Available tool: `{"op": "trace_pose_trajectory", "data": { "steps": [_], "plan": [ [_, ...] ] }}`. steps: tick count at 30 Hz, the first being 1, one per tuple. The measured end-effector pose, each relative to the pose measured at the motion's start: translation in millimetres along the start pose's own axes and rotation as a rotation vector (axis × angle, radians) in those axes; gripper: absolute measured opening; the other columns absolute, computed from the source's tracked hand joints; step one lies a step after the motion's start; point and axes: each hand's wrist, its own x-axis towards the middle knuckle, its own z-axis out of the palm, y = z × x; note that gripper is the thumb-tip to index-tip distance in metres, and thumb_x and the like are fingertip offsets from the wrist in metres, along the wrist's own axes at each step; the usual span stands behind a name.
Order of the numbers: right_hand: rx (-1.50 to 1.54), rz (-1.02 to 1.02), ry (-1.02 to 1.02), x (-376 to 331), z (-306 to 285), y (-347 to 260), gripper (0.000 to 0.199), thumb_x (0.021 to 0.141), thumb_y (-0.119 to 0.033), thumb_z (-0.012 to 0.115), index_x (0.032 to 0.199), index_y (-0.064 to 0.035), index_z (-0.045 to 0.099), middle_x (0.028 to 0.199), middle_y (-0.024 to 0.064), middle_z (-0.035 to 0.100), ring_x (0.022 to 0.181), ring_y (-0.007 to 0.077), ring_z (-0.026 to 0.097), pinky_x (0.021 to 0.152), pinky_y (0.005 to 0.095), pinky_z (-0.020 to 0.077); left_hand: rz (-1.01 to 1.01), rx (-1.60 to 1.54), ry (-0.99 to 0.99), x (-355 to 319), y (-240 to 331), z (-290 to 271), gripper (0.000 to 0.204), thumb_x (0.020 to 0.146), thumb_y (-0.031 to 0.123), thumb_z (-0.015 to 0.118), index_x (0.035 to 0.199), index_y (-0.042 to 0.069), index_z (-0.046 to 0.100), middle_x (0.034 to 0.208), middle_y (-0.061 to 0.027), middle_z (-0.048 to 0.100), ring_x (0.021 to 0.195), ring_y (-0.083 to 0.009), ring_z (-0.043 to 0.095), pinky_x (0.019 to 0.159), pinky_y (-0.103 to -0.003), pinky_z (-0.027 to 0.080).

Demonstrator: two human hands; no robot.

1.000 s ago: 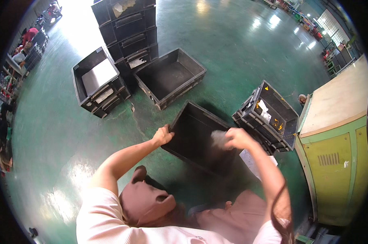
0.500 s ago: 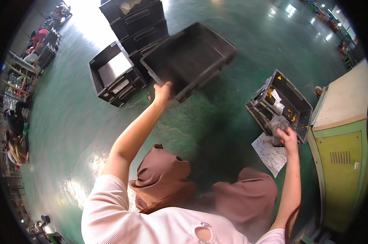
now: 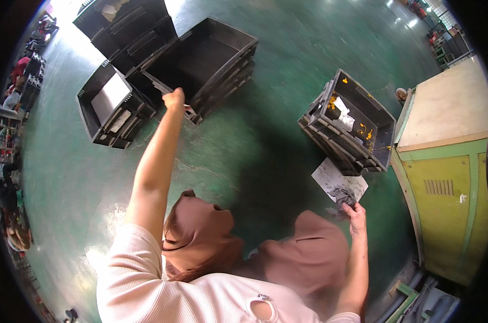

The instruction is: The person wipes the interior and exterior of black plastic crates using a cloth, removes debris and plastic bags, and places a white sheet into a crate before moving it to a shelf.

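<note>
Well, the left hand (image 3: 174, 100) clasps the black crate (image 3: 195, 62) beyond it (right hand (image 3: 356, 216) pinching a grey rag (image 3: 342, 196)).

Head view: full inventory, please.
Tall crate stack: one, black, upper left.
Left stack: one, black, left.
Sheet: one, white, inside left stack.
Middle stack: one, black, upper centre.
Right stack: one, black, right.
Scraps: several, yellow, inside right stack.
Rag: one, grey, lower right.
Paper: one, white, overlapped by rag.
Cabinet: one, yellow-green, right edge.
Floor: one, green, below.
People: several, blurred, left edge.
Left hand: one, on middle stack.
Right hand: one, holding rag.
</note>
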Motion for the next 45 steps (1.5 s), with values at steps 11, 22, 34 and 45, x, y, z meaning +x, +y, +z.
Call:
{"op": "trace_pose_trajectory", "data": {
  "steps": [11,22,34,45],
  "plan": [
    [-0.001,0.080,-0.050,7,21,13,0.027,0.079,-0.012,0.069,0.103,-0.0006,0.063,0.094,0.0040,0.066,0.083,0.0118,0.061,0.077,0.0269,0.0488,-0.025,0.042,-0.065,24,-5,-40,0.053,0.078,0.021,0.058,0.119,-0.010,0.045,0.117,-0.0252,0.054,0.099,-0.0394,0.059,0.064,-0.052,0.056],
    [-0.356,-0.037,-0.068,11,31,25,0.028,0.077,-0.017,0.071,0.097,0.0018,0.064,0.087,0.0055,0.066,0.076,0.0098,0.057,0.068,0.0261,0.0461,-0.018,0.250,-0.052,23,2,-13,0.068,0.077,0.032,0.058,0.123,-0.009,0.028,0.124,-0.0280,0.045,0.100,-0.0402,0.058,0.064,-0.045,0.059],
    [-1.010,-0.112,0.232,62,0,123,0.045,0.074,-0.034,0.070,0.112,-0.0126,0.058,0.119,0.0116,0.054,0.112,0.0296,0.050,0.091,0.0420,0.0437,1.515,0.536,0.034,-105,32,-41,0.061,0.084,0.019,0.060,0.136,0.004,0.032,0.131,-0.0199,0.041,0.124,-0.0365,0.036,0.103,-0.046,0.027],
    [-1.616,-0.276,0.333,106,-63,166,0.021,0.084,-0.017,0.051,0.099,-0.0118,0.065,0.115,0.0046,0.052,0.118,0.0230,0.040,0.099,0.0554,0.0252,1.906,0.800,-0.882,-365,-4,131,0.066,0.079,0.016,0.066,0.136,0.010,0.034,0.136,-0.0124,0.038,0.134,-0.0311,0.027,0.109,-0.053,0.021]
  ]
}}
